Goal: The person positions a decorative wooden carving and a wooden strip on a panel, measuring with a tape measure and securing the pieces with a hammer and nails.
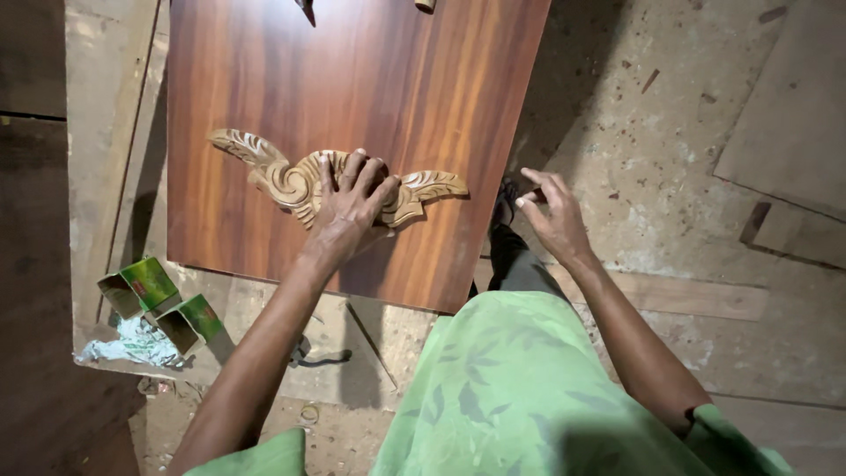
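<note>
A carved, light wooden ornament (264, 167) with leaf-like wings lies across a glossy reddish-brown wooden panel (352, 79). My left hand (352, 198) presses flat on the middle of the carving, fingers spread. My right hand (551, 211) hovers off the panel's right edge above the dusty floor. Its fingers are loosely curled and the thumb touches the fingertips; whether something small sits between them I cannot tell.
Two small green cardboard boxes (159, 300) and crumpled paper (132, 348) lie at the lower left. Planks (696, 295) and board pieces (784, 132) rest on the dusty floor to the right. My green garment (511, 388) fills the bottom.
</note>
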